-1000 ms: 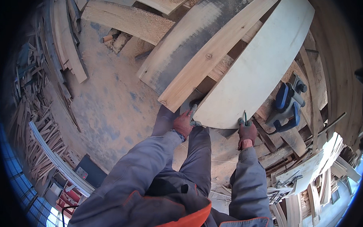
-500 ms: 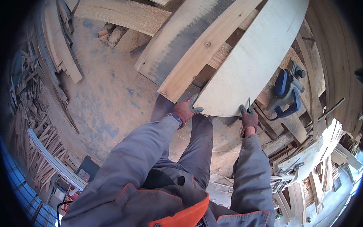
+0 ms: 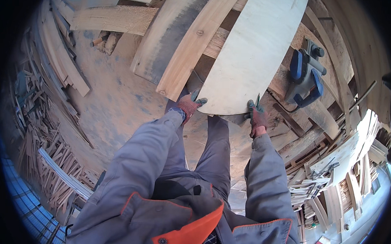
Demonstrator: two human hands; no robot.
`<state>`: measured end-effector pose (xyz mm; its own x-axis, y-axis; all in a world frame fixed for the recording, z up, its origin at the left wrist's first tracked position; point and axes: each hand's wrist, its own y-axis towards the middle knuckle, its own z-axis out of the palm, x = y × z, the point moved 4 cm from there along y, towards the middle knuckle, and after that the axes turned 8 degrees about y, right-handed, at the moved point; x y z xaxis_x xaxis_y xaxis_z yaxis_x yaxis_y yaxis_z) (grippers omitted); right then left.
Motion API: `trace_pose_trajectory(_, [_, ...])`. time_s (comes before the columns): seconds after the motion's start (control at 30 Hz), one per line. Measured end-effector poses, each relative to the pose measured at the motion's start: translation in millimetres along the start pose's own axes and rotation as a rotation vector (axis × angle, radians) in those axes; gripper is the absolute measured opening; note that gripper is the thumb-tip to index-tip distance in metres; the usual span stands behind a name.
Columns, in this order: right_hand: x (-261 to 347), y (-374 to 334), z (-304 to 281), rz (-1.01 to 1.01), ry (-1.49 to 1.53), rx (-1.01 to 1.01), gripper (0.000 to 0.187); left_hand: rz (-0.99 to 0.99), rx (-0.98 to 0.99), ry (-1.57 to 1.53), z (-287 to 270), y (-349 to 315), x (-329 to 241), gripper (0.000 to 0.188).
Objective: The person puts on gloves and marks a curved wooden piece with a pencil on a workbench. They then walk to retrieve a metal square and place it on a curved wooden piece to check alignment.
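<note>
We look down past a grey work jacket with orange trim to two gloved hands at the near end of a pale plywood-like panel. The left hand sets its thumb on the near-left corner; its lower fingers are hidden, so we cannot tell whether they close underneath. The right hand, at the near-right corner, is curled narrow around a slim dark pencil.

The panel lies lengthwise over loose timber, its near edge gently bowed and its far end running out of view. We judge it stiff along its length but apt to flex across its thin face, moderately heavy for its reach, and slick where dust coats it; the corners look likeliest to chip. The surest hold, by our reckoning, is one hand on each long edge, a little in from the corners, thumbs above and fingers below.

Just beside it on the left, we find a knotted plank and a wide grey-stained board. To the right rests a blue-and-grey power tool, seemingly a hand planer. Sawdust covers the floor, and beyond, at far left, long boards lie stacked.
</note>
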<state>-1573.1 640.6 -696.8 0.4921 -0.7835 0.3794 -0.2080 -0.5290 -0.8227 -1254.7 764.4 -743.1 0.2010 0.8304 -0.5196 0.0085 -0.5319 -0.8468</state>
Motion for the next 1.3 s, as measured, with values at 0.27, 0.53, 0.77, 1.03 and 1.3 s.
trace_pose_trajectory(0.27, [-8.7, -7.3, 1.8, -0.073, -0.139, -0.093, 0.049, 0.113, -0.13, 0.878, -6.5, -41.2, -25.3, 0.103])
trace_pose_trajectory(0.53, [-14.7, -35.7, 6.4, -0.135, -0.199, -0.071, 0.077, 0.051, -0.159, 1.057, -9.9, -28.7, -16.3, 0.104])
trace_pose_trajectory(0.77, [-18.6, -37.8, 12.5, -0.238, -0.187, -0.168, 0.072, 0.265, -0.177, 1.043, -13.4, -32.4, -27.4, 0.071])
trace_pose_trajectory(1.03, [-21.4, -33.5, 14.4, -0.248, -0.181, -0.174, 0.066, 0.394, -0.15, 0.901, -11.6, -25.8, -38.4, 0.073])
trace_pose_trajectory(1.3, [-11.6, -44.0, 9.3, -0.351, -0.066, -0.217, 0.069, 0.221, -0.085, 0.813, -21.3, -35.5, -87.6, 0.103])
